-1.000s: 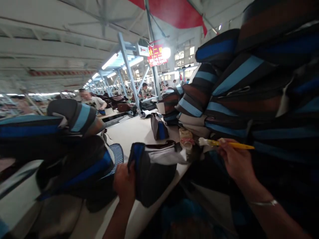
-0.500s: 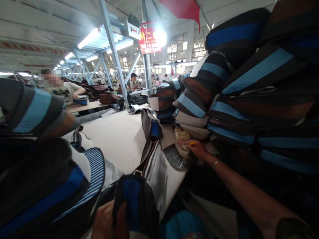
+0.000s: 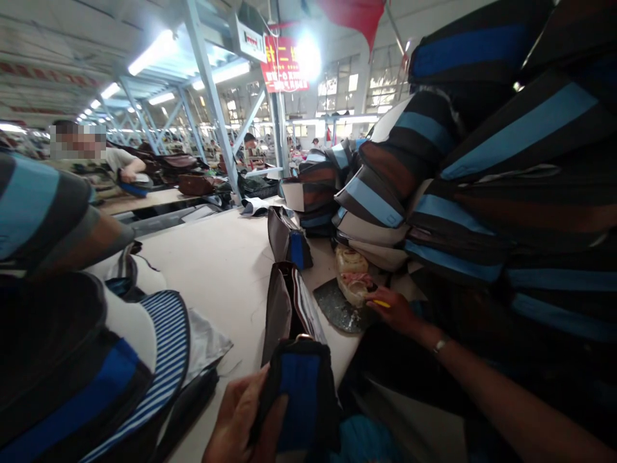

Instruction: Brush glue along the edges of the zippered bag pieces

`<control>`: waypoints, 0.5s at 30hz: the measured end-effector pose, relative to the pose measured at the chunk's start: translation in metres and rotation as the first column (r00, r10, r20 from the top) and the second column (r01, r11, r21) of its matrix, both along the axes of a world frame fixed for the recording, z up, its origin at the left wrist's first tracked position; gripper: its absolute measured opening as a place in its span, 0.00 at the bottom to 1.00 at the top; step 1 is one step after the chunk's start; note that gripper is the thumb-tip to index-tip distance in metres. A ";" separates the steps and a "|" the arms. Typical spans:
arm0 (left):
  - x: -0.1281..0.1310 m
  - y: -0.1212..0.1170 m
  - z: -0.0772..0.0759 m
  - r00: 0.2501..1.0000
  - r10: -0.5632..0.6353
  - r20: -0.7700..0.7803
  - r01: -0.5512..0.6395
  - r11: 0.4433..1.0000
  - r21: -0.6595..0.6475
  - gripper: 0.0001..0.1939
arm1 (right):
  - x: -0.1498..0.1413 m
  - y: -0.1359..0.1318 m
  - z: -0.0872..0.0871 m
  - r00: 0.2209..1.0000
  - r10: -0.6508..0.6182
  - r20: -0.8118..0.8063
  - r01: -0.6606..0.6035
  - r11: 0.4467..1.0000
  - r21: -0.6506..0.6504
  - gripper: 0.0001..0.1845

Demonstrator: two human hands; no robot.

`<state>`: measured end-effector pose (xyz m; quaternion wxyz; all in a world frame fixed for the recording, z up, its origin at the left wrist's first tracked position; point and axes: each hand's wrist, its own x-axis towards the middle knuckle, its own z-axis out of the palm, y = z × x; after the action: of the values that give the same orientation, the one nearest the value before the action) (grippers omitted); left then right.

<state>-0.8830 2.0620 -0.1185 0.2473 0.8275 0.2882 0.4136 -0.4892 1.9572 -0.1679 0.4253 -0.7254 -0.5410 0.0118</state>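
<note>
Left grip clasps a blue-striped bag at six o'clock, probably light, soft, best held by its end, right grip holding a yellow-handled tool at four.

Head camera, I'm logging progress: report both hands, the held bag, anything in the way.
Left hand gripping bag at its near end. Right hand holding yellow handle at pale container. Second bag close beyond; stacked bags beside container.
</note>
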 end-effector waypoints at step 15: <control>0.038 -0.009 0.048 0.973 -0.186 0.135 0.211 0.957 -0.200 0.13 | -0.039 -0.009 0.077 0.915 -0.347 -0.205 0.379 0.914 0.147 0.18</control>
<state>-0.8453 2.0526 -0.0703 0.3911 0.7957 0.2315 0.4003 -0.5282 1.9487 -0.0905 0.5309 -0.7673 -0.3557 -0.0538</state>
